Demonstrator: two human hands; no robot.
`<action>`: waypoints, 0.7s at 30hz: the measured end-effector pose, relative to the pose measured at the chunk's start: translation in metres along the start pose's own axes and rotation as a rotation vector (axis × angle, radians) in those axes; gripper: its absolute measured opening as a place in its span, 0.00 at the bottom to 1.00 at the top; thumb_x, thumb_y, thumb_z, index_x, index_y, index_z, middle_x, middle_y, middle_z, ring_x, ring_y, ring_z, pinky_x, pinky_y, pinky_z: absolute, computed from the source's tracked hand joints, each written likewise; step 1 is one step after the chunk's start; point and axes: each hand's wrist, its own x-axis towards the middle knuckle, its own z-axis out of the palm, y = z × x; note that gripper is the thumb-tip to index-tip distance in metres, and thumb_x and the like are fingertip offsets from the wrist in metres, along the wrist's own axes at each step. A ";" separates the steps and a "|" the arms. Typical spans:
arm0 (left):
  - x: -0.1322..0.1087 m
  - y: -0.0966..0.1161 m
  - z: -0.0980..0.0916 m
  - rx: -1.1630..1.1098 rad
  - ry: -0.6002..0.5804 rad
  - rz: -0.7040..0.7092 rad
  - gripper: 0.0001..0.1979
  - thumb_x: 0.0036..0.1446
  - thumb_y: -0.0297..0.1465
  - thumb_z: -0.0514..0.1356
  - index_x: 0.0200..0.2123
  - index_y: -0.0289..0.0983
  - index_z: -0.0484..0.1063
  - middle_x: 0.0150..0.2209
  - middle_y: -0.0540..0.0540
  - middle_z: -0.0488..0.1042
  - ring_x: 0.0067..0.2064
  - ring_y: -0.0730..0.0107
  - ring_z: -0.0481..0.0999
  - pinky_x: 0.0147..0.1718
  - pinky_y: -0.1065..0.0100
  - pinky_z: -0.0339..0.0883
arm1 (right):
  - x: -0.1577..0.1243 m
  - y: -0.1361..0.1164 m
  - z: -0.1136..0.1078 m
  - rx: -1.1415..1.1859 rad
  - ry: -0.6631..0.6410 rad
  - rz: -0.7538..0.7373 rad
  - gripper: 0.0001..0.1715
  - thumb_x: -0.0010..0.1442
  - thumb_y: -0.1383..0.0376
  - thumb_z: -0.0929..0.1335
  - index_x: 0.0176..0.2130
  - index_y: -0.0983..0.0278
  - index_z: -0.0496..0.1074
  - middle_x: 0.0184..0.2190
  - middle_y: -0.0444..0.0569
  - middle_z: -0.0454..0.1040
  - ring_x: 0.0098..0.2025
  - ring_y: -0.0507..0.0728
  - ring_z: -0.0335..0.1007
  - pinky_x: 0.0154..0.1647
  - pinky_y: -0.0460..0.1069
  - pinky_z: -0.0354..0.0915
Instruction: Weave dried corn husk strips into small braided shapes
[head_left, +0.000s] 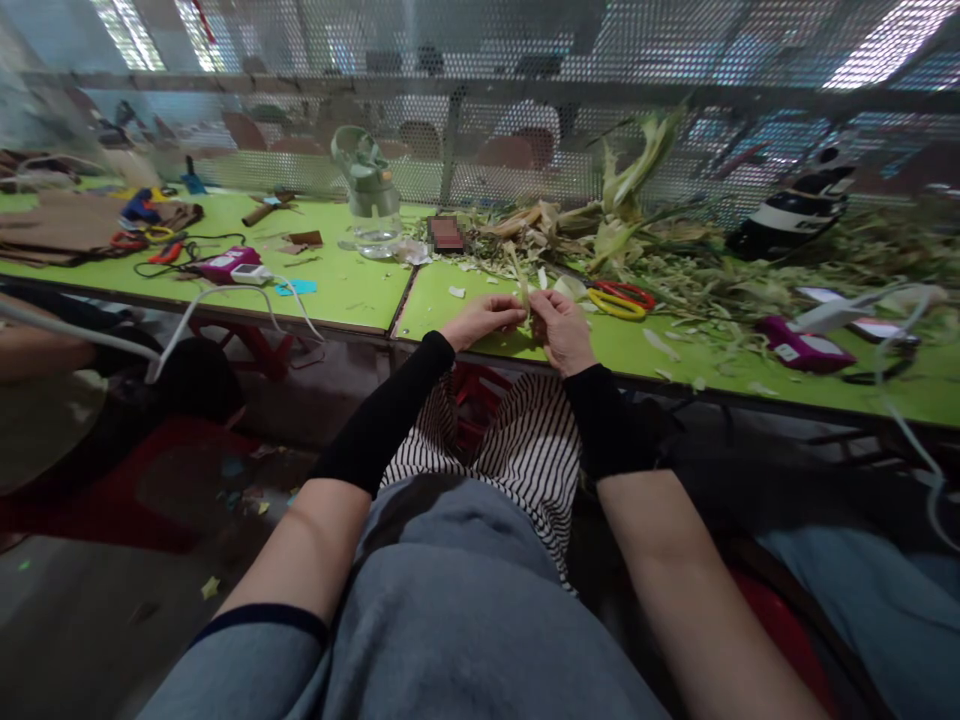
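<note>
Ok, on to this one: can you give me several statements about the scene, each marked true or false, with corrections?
1. The left hand and right hand meet at a pale strip. True.
2. The water bottle lies on its side. False: the water bottle stands upright.
3. Yellow and red handles lie to the right of the right hand. True.
4. The table is blue. False: the table is bright green.
5. Black sleeves cover both wrists. True.
</note>
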 end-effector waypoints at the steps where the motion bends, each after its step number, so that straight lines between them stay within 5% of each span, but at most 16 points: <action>1: 0.000 0.000 0.000 -0.014 0.010 -0.003 0.13 0.63 0.22 0.60 0.25 0.35 0.70 0.22 0.54 0.66 0.26 0.80 0.63 0.32 0.71 0.58 | 0.000 0.000 0.000 0.006 0.004 -0.006 0.36 0.44 0.33 0.76 0.29 0.56 0.63 0.17 0.33 0.49 0.17 0.47 0.42 0.17 0.47 0.42; 6: 0.001 -0.002 0.001 -0.041 0.027 -0.015 0.11 0.62 0.22 0.61 0.27 0.35 0.70 0.24 0.54 0.67 0.26 0.80 0.63 0.33 0.71 0.59 | 0.000 -0.001 0.002 0.029 0.036 -0.044 0.34 0.46 0.34 0.75 0.30 0.57 0.67 0.17 0.33 0.51 0.17 0.47 0.42 0.17 0.46 0.43; 12: 0.004 -0.006 -0.002 0.097 -0.040 0.005 0.08 0.59 0.23 0.64 0.27 0.33 0.73 0.23 0.53 0.67 0.27 0.78 0.61 0.33 0.70 0.56 | -0.003 0.000 0.006 0.010 0.060 -0.106 0.29 0.46 0.41 0.79 0.27 0.61 0.73 0.22 0.39 0.66 0.24 0.48 0.60 0.22 0.46 0.57; 21: 0.003 -0.002 -0.001 -0.002 0.058 0.015 0.12 0.63 0.21 0.60 0.26 0.35 0.67 0.22 0.55 0.64 0.25 0.81 0.63 0.31 0.73 0.59 | -0.004 0.000 0.002 0.066 0.124 -0.174 0.31 0.48 0.37 0.76 0.34 0.57 0.70 0.28 0.38 0.70 0.19 0.45 0.47 0.19 0.45 0.51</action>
